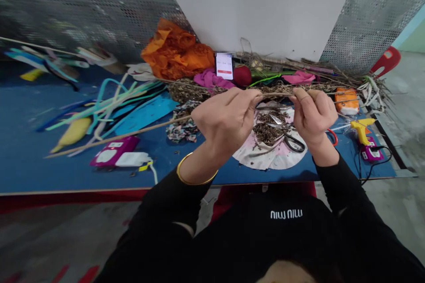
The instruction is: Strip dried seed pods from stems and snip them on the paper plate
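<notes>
Wearing a black top [275, 239] with white lettering, the person is on the near side of a round pale cloth [255, 157] lying on a blue table [186, 170]; a gold bangle [179, 170] circles the left wrist; the left hand [227, 115] is raised over the left part of the cloth, its fingers curled tightly round a long thin stick [149, 131]; the right hand [314, 112], over the cloth's right part, pinches the same stick between thumb and bent fingers; the stick spans the gap between the hands above the cloth, and its tapered end slants well out to the cloth's left. On the cloth rest a heap of dry plant bits [264, 135] and scissors [295, 143] with a dark handle loop; to its left are a purple box [119, 147], a crumpled patterned fabric [181, 126], a yellow object [73, 135] and a tangle of coloured strips [99, 105]; to its right are a yellow glue gun [361, 129] and an orange packet [347, 101]; beyond it lie dry twigs [187, 89], a propped phone [225, 67] and, left of that, crumpled orange paper [175, 53]; farthest from the cloth, a white board [265, 9] leans before perforated metal sheeting [99, 9].
</notes>
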Action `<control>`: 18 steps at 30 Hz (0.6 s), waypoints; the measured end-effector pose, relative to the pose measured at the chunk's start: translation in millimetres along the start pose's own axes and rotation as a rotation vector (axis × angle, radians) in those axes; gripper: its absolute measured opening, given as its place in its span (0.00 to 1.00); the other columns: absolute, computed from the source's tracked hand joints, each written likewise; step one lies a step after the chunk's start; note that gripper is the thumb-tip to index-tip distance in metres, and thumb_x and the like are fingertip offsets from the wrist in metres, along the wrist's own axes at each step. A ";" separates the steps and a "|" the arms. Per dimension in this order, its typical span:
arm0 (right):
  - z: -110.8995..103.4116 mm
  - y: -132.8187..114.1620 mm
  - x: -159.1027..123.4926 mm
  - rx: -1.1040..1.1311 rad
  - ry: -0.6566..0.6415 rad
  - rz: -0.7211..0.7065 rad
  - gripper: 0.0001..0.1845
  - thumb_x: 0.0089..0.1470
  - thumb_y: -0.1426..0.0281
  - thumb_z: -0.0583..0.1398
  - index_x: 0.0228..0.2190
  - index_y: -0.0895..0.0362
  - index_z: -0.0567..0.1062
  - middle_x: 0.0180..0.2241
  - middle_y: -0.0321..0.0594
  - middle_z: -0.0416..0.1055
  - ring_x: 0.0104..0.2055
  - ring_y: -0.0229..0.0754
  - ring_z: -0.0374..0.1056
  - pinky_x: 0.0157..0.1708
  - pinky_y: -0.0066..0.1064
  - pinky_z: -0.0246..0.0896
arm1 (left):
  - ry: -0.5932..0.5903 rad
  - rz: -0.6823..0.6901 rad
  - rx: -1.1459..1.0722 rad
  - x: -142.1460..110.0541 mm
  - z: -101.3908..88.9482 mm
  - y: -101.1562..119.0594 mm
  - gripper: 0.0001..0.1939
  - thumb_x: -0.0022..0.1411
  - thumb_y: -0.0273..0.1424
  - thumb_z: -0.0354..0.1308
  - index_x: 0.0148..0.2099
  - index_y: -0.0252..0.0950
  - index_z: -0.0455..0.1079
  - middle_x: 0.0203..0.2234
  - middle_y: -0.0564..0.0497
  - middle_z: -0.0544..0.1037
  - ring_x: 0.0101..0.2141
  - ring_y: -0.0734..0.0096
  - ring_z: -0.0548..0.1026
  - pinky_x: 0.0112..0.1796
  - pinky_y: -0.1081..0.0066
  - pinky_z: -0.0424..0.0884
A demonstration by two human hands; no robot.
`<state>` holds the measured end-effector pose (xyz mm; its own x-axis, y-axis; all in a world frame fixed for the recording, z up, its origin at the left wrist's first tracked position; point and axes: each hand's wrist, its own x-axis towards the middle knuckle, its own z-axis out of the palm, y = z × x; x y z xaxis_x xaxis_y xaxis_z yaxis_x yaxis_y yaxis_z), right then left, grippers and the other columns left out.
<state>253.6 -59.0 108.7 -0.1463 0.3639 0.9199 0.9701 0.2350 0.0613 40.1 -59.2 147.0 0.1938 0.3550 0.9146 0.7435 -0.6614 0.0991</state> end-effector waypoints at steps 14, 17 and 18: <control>-7.1 -13.9 60.2 0.142 0.119 0.271 0.29 0.77 0.54 0.46 0.51 0.55 0.82 0.43 0.50 0.76 0.44 0.45 0.73 0.52 0.42 0.71 | 0.186 -0.192 -0.579 61.6 -2.2 27.9 0.11 0.71 0.34 0.68 0.32 0.44 0.83 0.18 0.57 0.74 0.20 0.74 0.69 0.23 0.67 0.62; -9.7 -21.2 78.1 0.215 0.197 0.347 0.33 0.77 0.52 0.43 0.46 0.55 0.82 0.44 0.50 0.75 0.45 0.45 0.73 0.54 0.43 0.70 | 0.197 -0.164 -0.713 71.6 6.5 29.9 0.12 0.70 0.39 0.69 0.32 0.44 0.84 0.17 0.56 0.71 0.18 0.76 0.66 0.22 0.68 0.60; -10.1 -23.0 83.8 0.249 0.198 0.368 0.34 0.77 0.51 0.41 0.46 0.55 0.81 0.45 0.50 0.75 0.48 0.46 0.73 0.55 0.44 0.70 | 0.200 -0.148 -0.778 73.6 11.5 29.6 0.13 0.69 0.42 0.69 0.32 0.44 0.85 0.16 0.56 0.71 0.17 0.77 0.64 0.21 0.68 0.59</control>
<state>221.0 -43.0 188.4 0.2613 0.2903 0.9206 0.8712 0.3398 -0.3544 83.8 -45.0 212.8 -0.0445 0.3989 0.9159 0.0806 -0.9124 0.4013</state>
